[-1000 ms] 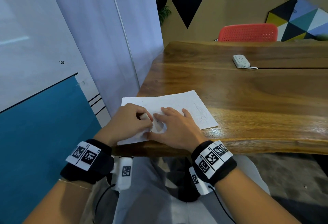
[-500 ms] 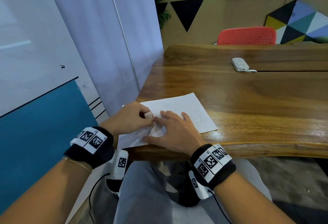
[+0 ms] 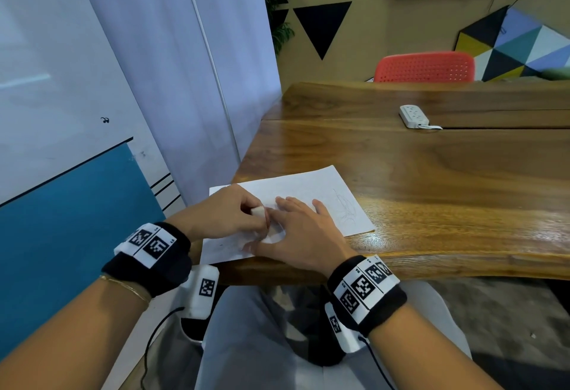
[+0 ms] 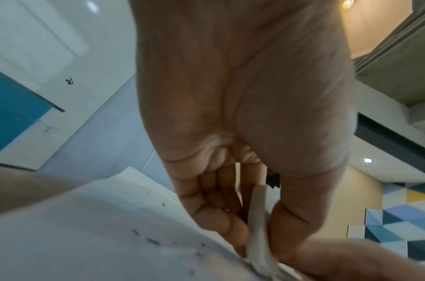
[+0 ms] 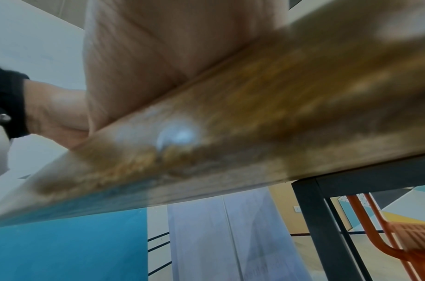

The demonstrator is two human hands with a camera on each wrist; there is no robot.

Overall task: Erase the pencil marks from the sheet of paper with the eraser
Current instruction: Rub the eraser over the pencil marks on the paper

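Pinching the eraser (image 3: 258, 211) in its grip, the left hand (image 3: 220, 213) rubs the paper (image 3: 303, 187); beside it, the right hand (image 3: 303, 235) lies flat, fingers relaxed.

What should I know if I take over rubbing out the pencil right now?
Left hand: pinches the white eraser with its fingers, tip down on the sheet of paper.
Right hand: flat on the sheet, fingers spread, pinning it to the wooden table.
Done: eraser crumbs lie on the near part of the sheet, so some rubbing has happened there.
Left: faint pencil marks remain near the sheet's right edge, beyond the right hand. Probably work across to them, keeping the paper pinned.
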